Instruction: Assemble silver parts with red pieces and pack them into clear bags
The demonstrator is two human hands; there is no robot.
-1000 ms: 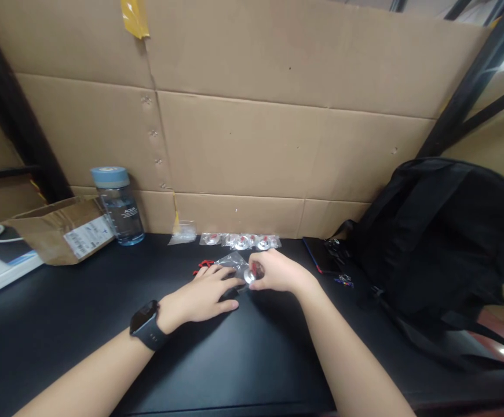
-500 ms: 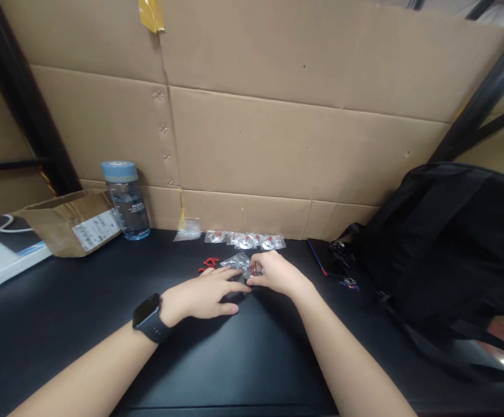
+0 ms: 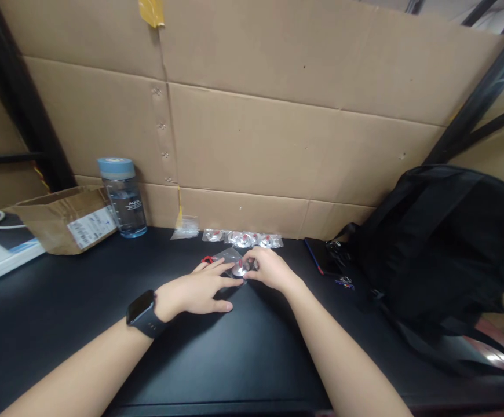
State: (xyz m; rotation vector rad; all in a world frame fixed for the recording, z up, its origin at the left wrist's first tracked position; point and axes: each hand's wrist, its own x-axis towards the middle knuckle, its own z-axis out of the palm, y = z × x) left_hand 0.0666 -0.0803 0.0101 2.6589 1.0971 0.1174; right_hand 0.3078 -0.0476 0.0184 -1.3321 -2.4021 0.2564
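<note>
A round, shiny, clear-to-silver disc with a red centre (image 3: 238, 269) lies at a clear plastic bag (image 3: 226, 255) on the black table. My right hand (image 3: 269, 270) has its thumb and fingers closed at the disc's right edge. Flat beside it, my left hand (image 3: 206, 286) is open with fingers spread, its fingertips on the bag. Some red pieces (image 3: 207, 259) show just beyond the left fingers, partly covered by them. I cannot tell whether the disc is fully inside the bag.
Behind the hands stands a row of bagged discs (image 3: 242, 239), with clear bags (image 3: 186, 227) to their left. A water bottle (image 3: 125, 200) and a paper bag (image 3: 67, 223) are at left. A black backpack (image 3: 447, 249), a dark flat item (image 3: 321, 256) and keyrings (image 3: 345, 282) lie right.
The disc has shifted left out from under my right fingers and shows more fully over the bag. My left hand stays spread, now covering more of the red pieces. The view has turned slightly.
</note>
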